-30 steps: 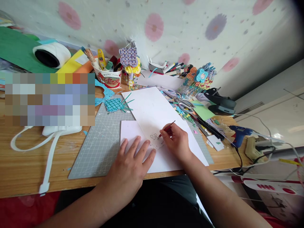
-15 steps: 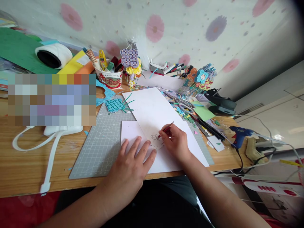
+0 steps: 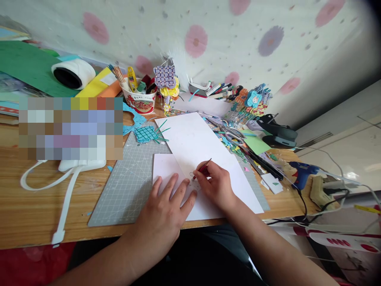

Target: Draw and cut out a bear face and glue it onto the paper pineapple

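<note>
While the tip of the red pencil (image 3: 203,168) is set down on the long white sheet (image 3: 193,139), it is pinched firmly between the thumb and fingers of the right hand (image 3: 216,186), whose heel is rested on the paper, most likely for steadiness over such fine work. A small outline drawing (image 3: 191,174) can be made out right at the pencil tip, half hidden by the fingers. The left hand (image 3: 165,214) is laid flat and spread, nothing gripped, its fingertips pressed on both the long sheet and the smaller pale sheet (image 3: 163,167) tucked beneath it; the paper seems to be pinned that way so it cannot slide under the strokes. Both sheets are placed on the grey cutting mat (image 3: 131,182), close to the near edge of the wooden table (image 3: 35,206), well within easy reach. Scissors (image 3: 235,135) are left among coloured scraps just beyond the sheet, and a blue glue gun (image 3: 300,172) is parked well off to the right, its cable trailed over the table edge.
</note>
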A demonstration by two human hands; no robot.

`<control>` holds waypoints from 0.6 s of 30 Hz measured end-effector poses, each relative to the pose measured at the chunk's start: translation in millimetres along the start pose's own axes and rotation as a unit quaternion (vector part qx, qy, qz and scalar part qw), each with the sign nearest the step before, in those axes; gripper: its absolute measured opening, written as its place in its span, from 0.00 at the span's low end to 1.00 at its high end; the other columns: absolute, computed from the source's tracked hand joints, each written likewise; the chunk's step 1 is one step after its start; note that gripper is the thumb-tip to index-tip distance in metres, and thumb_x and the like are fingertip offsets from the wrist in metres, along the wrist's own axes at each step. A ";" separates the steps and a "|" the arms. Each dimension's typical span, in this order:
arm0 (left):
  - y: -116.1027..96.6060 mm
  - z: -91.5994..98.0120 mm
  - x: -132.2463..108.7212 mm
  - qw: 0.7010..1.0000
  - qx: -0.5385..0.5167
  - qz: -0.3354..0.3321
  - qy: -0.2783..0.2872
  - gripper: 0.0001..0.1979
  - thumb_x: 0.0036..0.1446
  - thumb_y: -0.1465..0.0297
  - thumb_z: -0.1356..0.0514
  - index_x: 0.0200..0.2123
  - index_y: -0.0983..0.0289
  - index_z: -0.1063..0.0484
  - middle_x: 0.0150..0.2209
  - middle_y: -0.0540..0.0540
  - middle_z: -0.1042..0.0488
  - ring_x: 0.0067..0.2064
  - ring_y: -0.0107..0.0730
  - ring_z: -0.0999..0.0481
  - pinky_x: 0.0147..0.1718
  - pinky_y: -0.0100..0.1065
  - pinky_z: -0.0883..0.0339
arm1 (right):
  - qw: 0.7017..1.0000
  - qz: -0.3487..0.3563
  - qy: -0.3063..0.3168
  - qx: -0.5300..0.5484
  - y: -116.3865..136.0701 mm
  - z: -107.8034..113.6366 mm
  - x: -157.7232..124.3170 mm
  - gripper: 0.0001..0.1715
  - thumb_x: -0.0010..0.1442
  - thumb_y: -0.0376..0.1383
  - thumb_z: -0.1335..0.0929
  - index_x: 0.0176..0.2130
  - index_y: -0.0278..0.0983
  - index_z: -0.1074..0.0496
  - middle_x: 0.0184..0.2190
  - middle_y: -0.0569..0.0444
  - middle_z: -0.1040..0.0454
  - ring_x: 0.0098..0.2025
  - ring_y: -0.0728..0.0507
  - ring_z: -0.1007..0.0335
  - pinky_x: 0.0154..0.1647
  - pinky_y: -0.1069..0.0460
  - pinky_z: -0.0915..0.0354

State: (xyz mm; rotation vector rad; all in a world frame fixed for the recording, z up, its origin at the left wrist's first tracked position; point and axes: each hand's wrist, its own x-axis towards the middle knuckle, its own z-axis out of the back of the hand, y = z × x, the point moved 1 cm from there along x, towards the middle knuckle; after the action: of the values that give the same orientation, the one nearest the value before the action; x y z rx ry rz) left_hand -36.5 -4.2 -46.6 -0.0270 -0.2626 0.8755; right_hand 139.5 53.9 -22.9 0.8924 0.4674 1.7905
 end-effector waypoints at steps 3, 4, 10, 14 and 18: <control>-0.1 -1.1 -1.0 1.000 -0.001 0.000 -0.005 0.27 0.57 0.65 0.41 0.60 0.56 0.35 0.64 0.60 0.36 0.65 0.61 0.41 0.59 0.67 0.48 | 1.000 0.006 0.011 0.002 0.9 0.7 0.1 0.04 0.60 0.33 0.33 0.32 0.39 0.33 0.26 0.53 0.24 0.27 0.47 0.27 0.23 0.55 0.35; -0.2 -1.4 -1.4 1.000 -0.002 -0.001 -0.006 0.27 0.57 0.65 0.41 0.60 0.56 0.35 0.65 0.60 0.36 0.66 0.62 0.42 0.59 0.68 0.48 | 1.000 0.006 0.011 -0.001 1.4 1.1 0.1 0.04 0.60 0.32 0.33 0.32 0.39 0.33 0.26 0.53 0.24 0.27 0.47 0.28 0.23 0.55 0.35; 0.2 -2.1 -1.2 1.000 -0.004 -0.002 0.003 0.29 0.55 0.64 0.40 0.61 0.56 0.36 0.65 0.61 0.37 0.66 0.63 0.42 0.59 0.68 0.49 | 1.000 0.025 0.015 -0.006 1.2 3.6 0.2 0.05 0.60 0.32 0.33 0.31 0.38 0.33 0.27 0.53 0.25 0.26 0.47 0.29 0.23 0.55 0.35; 0.7 -1.8 -0.4 1.000 -0.013 -0.004 0.008 0.31 0.53 0.63 0.39 0.61 0.56 0.36 0.65 0.61 0.37 0.66 0.63 0.42 0.59 0.68 0.50 | 1.000 0.009 0.015 -0.003 -0.7 3.4 1.4 0.04 0.60 0.32 0.33 0.31 0.38 0.32 0.27 0.53 0.25 0.27 0.47 0.29 0.25 0.55 0.35; 1.1 1.7 -1.4 1.000 -0.022 -0.001 0.021 0.34 0.50 0.65 0.36 0.62 0.56 0.37 0.66 0.61 0.38 0.66 0.63 0.44 0.60 0.68 0.52 | 1.000 0.017 0.019 -0.002 -0.4 3.9 3.7 0.05 0.59 0.32 0.33 0.30 0.38 0.32 0.27 0.53 0.25 0.27 0.47 0.30 0.25 0.54 0.35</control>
State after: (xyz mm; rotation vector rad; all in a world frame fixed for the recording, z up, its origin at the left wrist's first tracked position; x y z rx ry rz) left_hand -38.6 -4.8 -45.4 -0.0857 -0.2415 0.8669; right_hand 142.0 57.1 -19.3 0.8684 0.4748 1.8425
